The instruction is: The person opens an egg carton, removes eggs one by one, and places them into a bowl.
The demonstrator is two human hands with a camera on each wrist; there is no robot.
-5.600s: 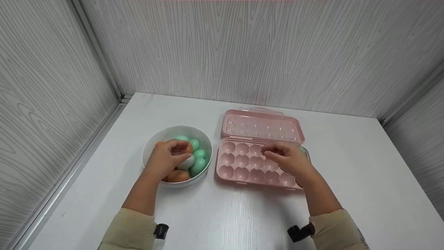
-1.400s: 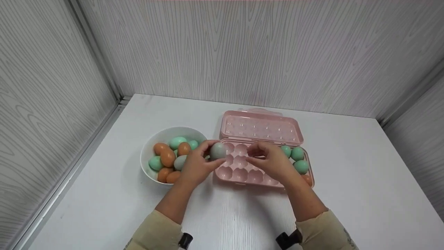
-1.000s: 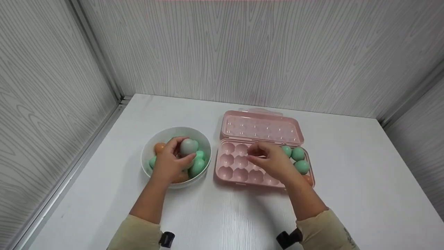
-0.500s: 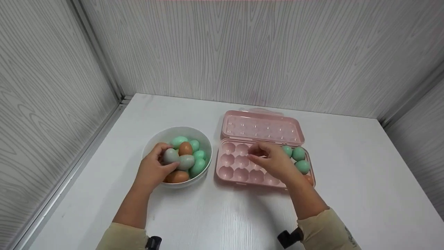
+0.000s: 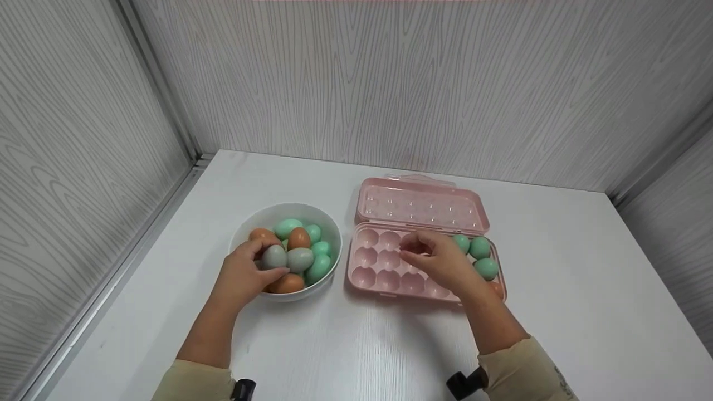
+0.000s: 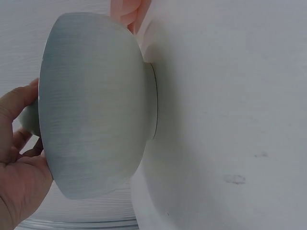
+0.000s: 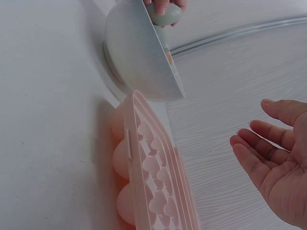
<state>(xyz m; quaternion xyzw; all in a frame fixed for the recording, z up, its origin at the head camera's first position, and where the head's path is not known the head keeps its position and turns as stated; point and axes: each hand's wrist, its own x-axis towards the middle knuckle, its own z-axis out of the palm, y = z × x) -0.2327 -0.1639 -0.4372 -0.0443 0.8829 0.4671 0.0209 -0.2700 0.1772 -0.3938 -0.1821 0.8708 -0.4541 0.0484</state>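
Note:
At the left part of the white bowl (image 5: pixel 331 220), my left hand (image 5: pixel 242 275) holds a pale grey-green egg (image 5: pixel 274 257) between thumb and fingers. In the left wrist view the bowl's side hides most of that egg (image 6: pixel 29 119). Brown eggs (image 5: pixel 287 284), mint-green eggs (image 5: pixel 319 268) and another grey-green egg (image 5: pixel 300 260) lie inside the bowl. Over the pink egg carton (image 5: pixel 388 280) hovers my right hand (image 5: pixel 437 259), fingers loosely bent and nothing in them. Several green eggs (image 5: pixel 480 247) and a brown egg (image 5: pixel 494 288) sit at the carton's right end, partly behind that hand.
The carton's pink lid (image 5: pixel 421 205) lies folded back behind it. A white table (image 5: pixel 356 345) carries both containers, with a narrow gap between them. Grained panels (image 5: pixel 379 83) stand behind the table and at its sides.
With the grey-green egg, my left hand has gone from the carton's left edge back left and down to the bowl. My right hand has stayed over the carton in the last second.

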